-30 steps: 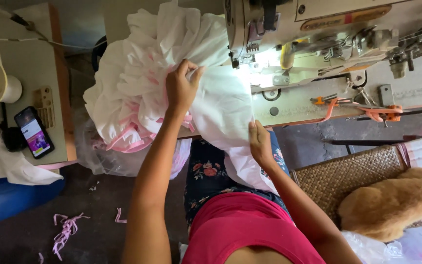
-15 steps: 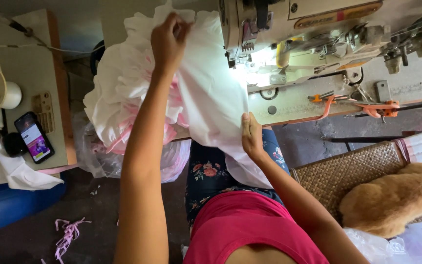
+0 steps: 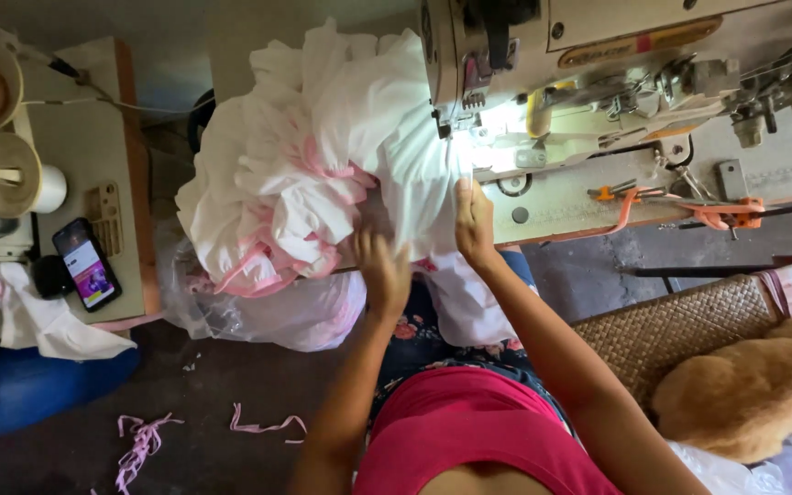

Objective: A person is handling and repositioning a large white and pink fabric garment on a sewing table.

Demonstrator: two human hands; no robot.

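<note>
Cream-painted metal made up the sewing machine (image 3: 598, 119), its bed scuffed and lit by a small lamp just beyond the fingertips of the right hand (image 3: 474, 225). That hand lay flat, fingers stretched out and pressed on the white fabric (image 3: 341, 156), holding its edge down at the foot of the machine head rather than gripping it. The left hand (image 3: 382, 270) sat nearer the body, fingers spread and laid on the lower fold of the same cloth; whether any of it was pinched beneath the palm could not be told. The fabric rose in a soft, crumpled heap to the far side of the left fingers, thin white cotton-like cloth trimmed with pink ribbon edging, and part of it spilled over the table edge onto a clear plastic bag (image 3: 268, 312). Well to the left of both hands stood a pale side table (image 3: 93, 147) with thread cones (image 3: 11, 174) and a dark phone (image 3: 87, 264) (its screen was lit). Below lay a dull grey concrete floor (image 3: 185, 403) with pink ribbon scraps (image 3: 268, 424). Off to the right of the right arm stood a woven wicker seat (image 3: 680, 330), and a tan furry animal (image 3: 753, 385) lay curled on it.
</note>
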